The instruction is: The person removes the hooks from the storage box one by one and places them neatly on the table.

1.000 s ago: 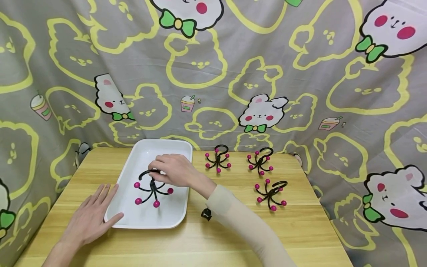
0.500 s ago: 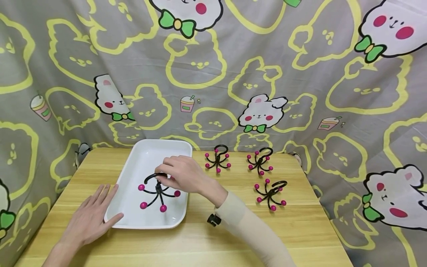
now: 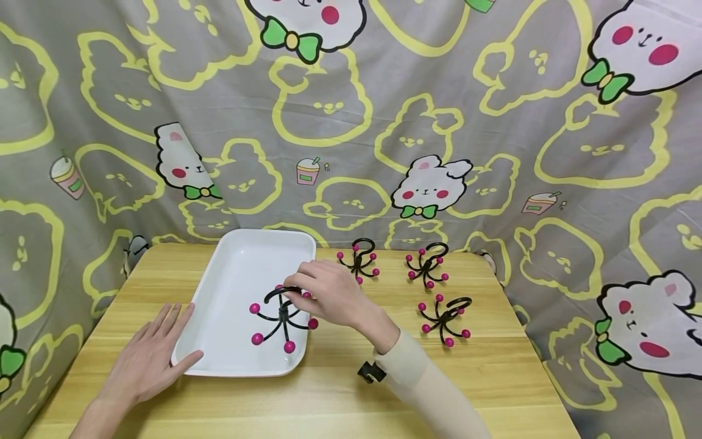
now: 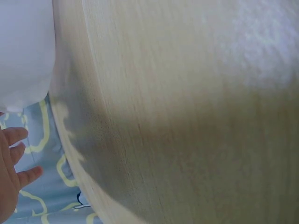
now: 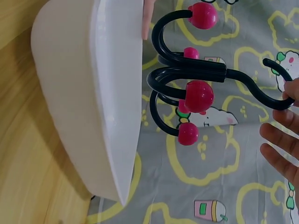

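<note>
My right hand (image 3: 333, 296) pinches the top hook of a black multi-arm hook hanger (image 3: 283, 314) with pink ball tips. The hanger hangs upright over the right front part of a white tray (image 3: 236, 274). In the right wrist view, the hanger (image 5: 205, 71) is lifted above the tray's rim (image 5: 100, 93), with thumb and forefinger at the curved end and the other fingers (image 5: 280, 135) spread. My left hand (image 3: 148, 356) lies with straight fingers against the tray's left front side, thumb over the rim. At the left wrist view's edge, that hand (image 4: 9, 175) is partly cut off.
Three similar hangers stand on the wooden table (image 3: 351, 402) right of the tray: one at the back (image 3: 358, 266), another further right (image 3: 428, 268) and a third nearer the front (image 3: 445, 318). A patterned grey curtain (image 3: 340, 207) surrounds the table's back and sides.
My right hand has moved right and slightly toward the front with the hanger, from the tray's middle toward its right side. The left hand and the other hangers have stayed put.
</note>
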Motion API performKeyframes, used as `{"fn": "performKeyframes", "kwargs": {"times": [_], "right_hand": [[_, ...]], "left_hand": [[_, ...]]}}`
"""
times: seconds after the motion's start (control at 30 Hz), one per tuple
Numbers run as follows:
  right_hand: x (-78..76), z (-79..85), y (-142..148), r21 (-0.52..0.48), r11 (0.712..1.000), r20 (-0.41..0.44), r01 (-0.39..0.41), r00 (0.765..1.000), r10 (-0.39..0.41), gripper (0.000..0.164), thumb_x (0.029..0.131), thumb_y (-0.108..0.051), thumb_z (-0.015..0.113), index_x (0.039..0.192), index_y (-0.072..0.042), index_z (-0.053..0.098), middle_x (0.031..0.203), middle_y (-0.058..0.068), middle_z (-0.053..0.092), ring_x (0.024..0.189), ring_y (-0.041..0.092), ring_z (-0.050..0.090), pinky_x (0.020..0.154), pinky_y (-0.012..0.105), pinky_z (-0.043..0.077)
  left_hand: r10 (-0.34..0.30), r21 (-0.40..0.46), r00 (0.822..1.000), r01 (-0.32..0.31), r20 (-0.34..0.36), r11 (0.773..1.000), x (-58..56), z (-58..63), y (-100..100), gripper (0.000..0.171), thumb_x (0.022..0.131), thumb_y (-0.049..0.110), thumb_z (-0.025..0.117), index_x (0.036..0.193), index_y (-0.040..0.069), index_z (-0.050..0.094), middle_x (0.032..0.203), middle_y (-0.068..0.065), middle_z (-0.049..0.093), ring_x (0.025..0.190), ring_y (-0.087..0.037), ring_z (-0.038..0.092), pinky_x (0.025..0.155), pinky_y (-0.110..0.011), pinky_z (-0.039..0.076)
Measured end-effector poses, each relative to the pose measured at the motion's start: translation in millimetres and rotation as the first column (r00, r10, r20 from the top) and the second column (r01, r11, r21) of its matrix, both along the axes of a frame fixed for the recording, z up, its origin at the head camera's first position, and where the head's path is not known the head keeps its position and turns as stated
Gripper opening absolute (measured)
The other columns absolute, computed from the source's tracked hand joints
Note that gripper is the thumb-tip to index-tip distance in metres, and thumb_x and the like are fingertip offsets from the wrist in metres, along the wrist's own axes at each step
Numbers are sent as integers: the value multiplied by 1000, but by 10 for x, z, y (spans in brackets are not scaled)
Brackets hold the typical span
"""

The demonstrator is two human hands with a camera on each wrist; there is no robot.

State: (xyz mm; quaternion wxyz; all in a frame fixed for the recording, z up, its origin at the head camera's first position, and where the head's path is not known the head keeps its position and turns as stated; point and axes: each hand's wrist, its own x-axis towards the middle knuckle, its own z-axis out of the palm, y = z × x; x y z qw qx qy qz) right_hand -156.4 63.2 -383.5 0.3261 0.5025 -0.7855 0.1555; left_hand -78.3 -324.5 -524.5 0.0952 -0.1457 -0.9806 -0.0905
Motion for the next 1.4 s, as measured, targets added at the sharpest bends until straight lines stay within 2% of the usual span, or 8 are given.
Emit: {"fn": "performKeyframes", "kwargs": {"times": [0.27,0.53,0.8,0.93,1.1,1.23,1.4], "right_hand": [[27,-111,228,-27,1000,22,15,1000,-14,9,93,-25,80,99,-19,76,85,-9,72,70,4,60,65,14,48],[62,-230,437,-65,997,49,30,998,-26,12,89,-19,82,99,-17,77,86,-7,71,69,5,57,62,14,46],[94,-362,679,-73,996,71,60,996,-55,7,94,-19,77,100,-15,76,90,-5,73,75,7,66,67,17,55],[101,-436,791,-70,995,96,72,993,-65,7,95,-19,77,100,-15,75,89,-5,71,73,7,63,66,18,53],[98,-533,914,-70,994,114,85,991,-76,8,100,-22,72,101,-14,75,88,-4,71,72,8,63,66,21,54],[83,-594,1002,-70,993,104,95,991,-87,8,98,-20,75,101,-13,75,90,-3,73,74,10,67,69,24,59],[65,-634,1094,-64,992,108,110,989,-103,13,91,-15,81,102,-13,75,90,-3,72,71,9,65,66,23,58]], "left_hand": [[-3,7,1000,3,7,1000,-3,-2,-2,99,96,61,65,171,19,17,162,-32,44,163,-42,23,111,-68,40],[3,0,1000,-3,22,1000,4,8,-2,99,96,62,64,171,19,17,162,-32,43,162,-44,26,112,-69,39],[-6,9,1000,6,3,1000,6,-11,-13,98,96,60,65,171,19,17,162,-32,43,165,-41,21,111,-68,39],[-13,12,1000,13,-8,1000,6,-19,-20,98,96,59,66,171,18,17,162,-32,43,166,-37,16,111,-68,38],[-12,10,1000,12,-13,1000,2,-8,-19,99,96,59,66,171,18,17,161,-32,44,166,-39,18,112,-68,39],[-10,2,1000,10,-8,1000,-1,4,-12,99,96,60,66,171,17,18,161,-33,44,164,-41,21,112,-68,40],[-7,2,1000,7,1,1000,7,12,-3,99,96,61,65,171,18,17,161,-33,44,163,-42,24,112,-68,40]]}}
